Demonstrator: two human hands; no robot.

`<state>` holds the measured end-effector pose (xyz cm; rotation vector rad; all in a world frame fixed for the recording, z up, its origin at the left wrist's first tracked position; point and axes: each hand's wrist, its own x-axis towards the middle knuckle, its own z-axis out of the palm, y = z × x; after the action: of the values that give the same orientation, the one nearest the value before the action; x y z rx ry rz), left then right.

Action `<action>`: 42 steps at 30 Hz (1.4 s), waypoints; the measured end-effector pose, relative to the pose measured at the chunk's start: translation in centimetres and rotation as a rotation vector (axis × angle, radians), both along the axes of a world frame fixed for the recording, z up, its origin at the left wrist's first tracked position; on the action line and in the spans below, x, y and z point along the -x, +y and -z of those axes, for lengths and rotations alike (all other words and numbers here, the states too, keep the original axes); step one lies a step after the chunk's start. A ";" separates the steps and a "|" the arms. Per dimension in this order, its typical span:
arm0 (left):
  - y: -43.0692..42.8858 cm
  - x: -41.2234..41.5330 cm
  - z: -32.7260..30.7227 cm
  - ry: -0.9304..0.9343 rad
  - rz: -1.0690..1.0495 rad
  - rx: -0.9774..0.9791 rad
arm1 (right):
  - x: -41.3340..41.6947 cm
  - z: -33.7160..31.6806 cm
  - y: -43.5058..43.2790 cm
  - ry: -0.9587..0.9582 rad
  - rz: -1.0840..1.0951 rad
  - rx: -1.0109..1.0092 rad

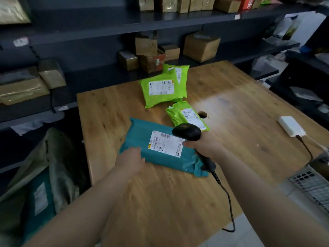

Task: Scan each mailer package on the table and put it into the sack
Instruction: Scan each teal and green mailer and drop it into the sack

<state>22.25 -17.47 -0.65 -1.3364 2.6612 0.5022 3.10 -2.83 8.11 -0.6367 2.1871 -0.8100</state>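
Observation:
A teal mailer [142,139] with a white label lies on the wooden table [240,122]. My left hand [130,160] grips its near left corner. My right hand [204,146] holds a black corded barcode scanner [187,131], its head over the right end of the label. Three lime green mailers lie farther back: a large one [162,90], one behind it [179,72], a small one [187,115] just beyond the scanner. The open greenish sack [58,168] stands left of the table with a teal mailer [39,200] inside.
A white adapter box [291,128] with a cable sits at the table's right edge. A round hole [203,114] is in the tabletop. A keyboard [311,186] is at lower right. Dark shelves with cardboard boxes [201,46] run behind and left.

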 end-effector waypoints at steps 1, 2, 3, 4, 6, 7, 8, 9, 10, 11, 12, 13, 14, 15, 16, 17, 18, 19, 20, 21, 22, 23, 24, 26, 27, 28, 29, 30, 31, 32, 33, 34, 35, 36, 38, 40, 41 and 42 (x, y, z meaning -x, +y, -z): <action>-0.1 0.3 0.3 -0.002 -0.016 -0.014 | 0.5 0.1 -1.0 0.008 -0.050 -0.035; -0.2 0.5 0.7 -0.006 -0.033 -0.033 | 1.2 0.6 -2.0 -0.001 -0.094 -0.062; -0.3 0.6 1.1 -0.009 -0.047 -0.054 | 1.7 1.0 -2.9 -0.024 -0.129 -0.083; -0.3 0.7 1.5 -0.001 -0.067 -0.080 | 2.2 1.6 -3.6 -0.055 -0.152 -0.095; 0.1 0.9 2.2 0.059 -0.135 -0.151 | 3.0 2.7 -4.8 -0.100 -0.196 -0.116; 0.4 1.1 2.4 0.121 -0.193 -0.204 | 3.4 3.2 -5.2 -0.111 -0.212 -0.128; 0.5 1.4 3.0 0.209 -0.267 -0.275 | 3.6 3.8 -5.5 -0.124 -0.219 -0.131; 0.9 1.9 3.1 0.308 -0.365 -0.351 | 3.8 4.2 -5.5 -0.139 -0.222 -0.123; 1.1 2.3 3.3 0.422 -0.475 -0.428 | 3.9 4.5 -5.5 -0.164 -0.219 -0.110; 1.3 2.8 3.4 0.549 -0.595 -0.536 | 4.1 4.9 -5.4 -0.192 -0.211 -0.094; 1.7 3.3 3.5 0.695 -0.719 -0.642 | 4.3 5.2 -5.2 -0.227 -0.206 -0.077; 2.2 3.8 3.5 0.821 -0.843 -0.741 | 4.5 5.4 -4.9 -0.260 -0.207 -0.061; 2.7 4.3 3.5 0.958 -0.950 -0.814 | 4.7 5.6 -4.6 -0.288 -0.216 -0.051; 3.3 5.0 3.3 1.083 -1.045 -0.863 | 4.9 5.7 -4.1 -0.305 -0.234 -0.045; 3.9 5.5 2.9 1.184 -1.119 -0.910 | 5.2 5.8 -3.7 -0.317 -0.255 -0.043; 4.6 6.0 2.4 1.224 -1.154 -0.940 | 5.4 5.7 -3.3 -0.321 -0.278 -0.046; 5.3 6.4 2.1 1.238 -1.156 -0.958 | 5.7 5.7 -2.8 -0.322 -0.303 -0.053; 5.9 6.7 1.5 1.215 -1.118 -0.962 | 6.1 5.5 -2.3 -0.321 -0.327 -0.053; 6.5 6.9 1.0 1.204 -1.082 -0.964 | 6.5 5.2 -1.9 -0.320 -0.347 -0.045; 6.9 7.0 0.7 1.187 -1.051 -0.938 | 6.8 4.6 -1.4 -0.322 -0.362 -0.027; 7.2 7.0 0.3 1.181 -1.033 -0.898 | 7.3 4.0 -1.0 -0.327 -0.373 0.000; 7.4 7.0 -0.2 1.167 -1.012 -0.839 | 7.7 3.2 -0.7 -0.329 -0.382 0.033; 7.6 7.0 -0.9 1.160 -0.992 -0.779 | 8.2 2.2 -0.4 -0.322 -0.391 0.068; 7.7 7.2 -2.3 1.146 -0.957 -0.645 | 9.1 0.0 0.1 -0.296 -0.409 0.127; 7.6 7.3 -3.0 1.155 -0.951 -0.588 | 9.4 -1.1 0.4 -0.302 -0.409 0.151; 7.5 7.5 -3.7 1.183 -0.954 -0.538 | 9.7 -2.2 0.7 -0.316 -0.410 0.172; 7.4 7.7 -4.4 1.216 -0.952 -0.497 | 9.9 -3.1 1.0 -0.320 -0.416 0.190; 7.2 7.9 -5.0 1.244 -0.953 -0.449 | 10.0 -4.0 1.2 -0.314 -0.429 0.206; 6.9 8.1 -5.3 1.259 -0.959 -0.404 | 10.0 -4.7 1.5 -0.295 -0.445 0.219; 6.7 8.3 -5.7 1.258 -0.971 -0.367 | 9.9 -5.4 1.8 -0.265 -0.460 0.232; 6.4 8.4 -5.8 1.255 -0.979 -0.340 | 9.9 -6.0 2.0 -0.228 -0.473 0.242; 6.3 8.5 -5.9 1.248 -0.983 -0.319 | 9.7 -6.5 2.2 -0.190 -0.478 0.249; 6.1 8.6 -6.0 1.245 -0.981 -0.300 | 9.6 -6.9 2.4 -0.156 -0.479 0.254; 5.9 8.6 -5.9 1.233 -0.981 -0.282 | 9.6 -7.3 2.6 -0.123 -0.481 0.258; 5.7 8.7 -5.7 1.209 -0.979 -0.256 | 9.5 -7.8 2.8 -0.067 -0.492 0.258; 5.5 8.7 -5.5 1.194 -0.991 -0.241 | 9.5 -8.1 3.0 -0.046 -0.499 0.247; 5.4 8.7 -5.5 1.190 -0.997 -0.238 | 9.5 -8.3 3.1 -0.038 -0.499 0.236; 5.4 8.8 -5.5 1.189 -0.998 -0.237 | 9.5 -8.5 3.2 -0.027 -0.500 0.226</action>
<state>13.40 -12.07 4.87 -2.8098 2.0132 2.1804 -6.39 0.40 16.58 -1.2160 1.8039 -0.7884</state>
